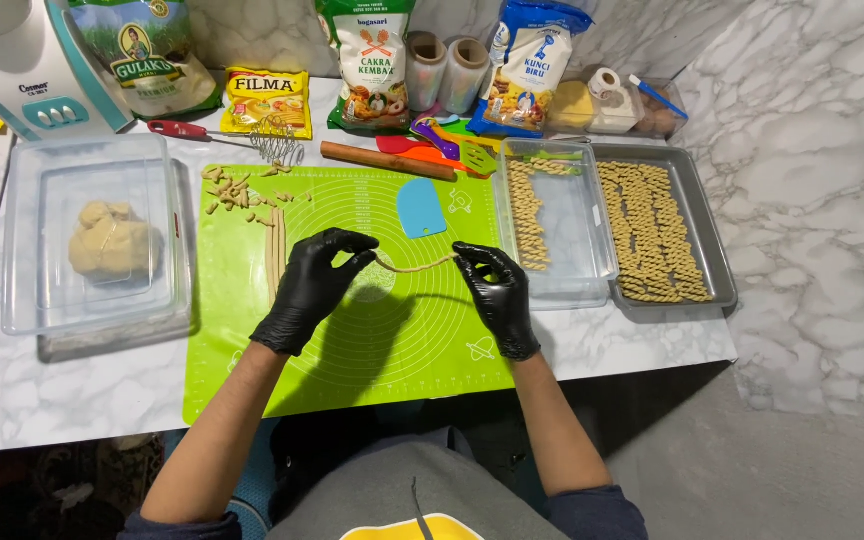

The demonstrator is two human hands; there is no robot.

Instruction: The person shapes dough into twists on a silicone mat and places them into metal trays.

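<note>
1. The left hand (310, 288) and the right hand (497, 295), both in black gloves, each pinch one end of a thin dough rope (414, 266); the fingers of both hands are closed on it. The rope hangs in a shallow sag between the two hands, just above the green silicone mat (372, 350).
2. Just beyond the rope, between the two sets of fingers, lies one light-blue dough scraper (421, 207) on the mat. Nothing lies between the hands under the rope except the bare mat.
3. Left of the left fingers, touching distance away, a few long dough strips (275, 250) lie side by side; beyond them is a scatter of short cut dough pieces (237, 192), too many and too small to count surely.
4. Further left stands one clear plastic container (27, 290) holding one lump of dough (112, 243).
5. Just right of the right fingers sits a second clear container (592, 235) with a single column of twisted dough pieces (526, 215); beside it, one metal baking tray (712, 260) carries about three columns of the same twisted pieces.
6. Beyond both hands, at the far edge of the table (72, 400): one wooden rolling pin (386, 161), one red-handled whisk (222, 137), two rolls of plastic wrap (447, 70), and four bags of ingredients.
</note>
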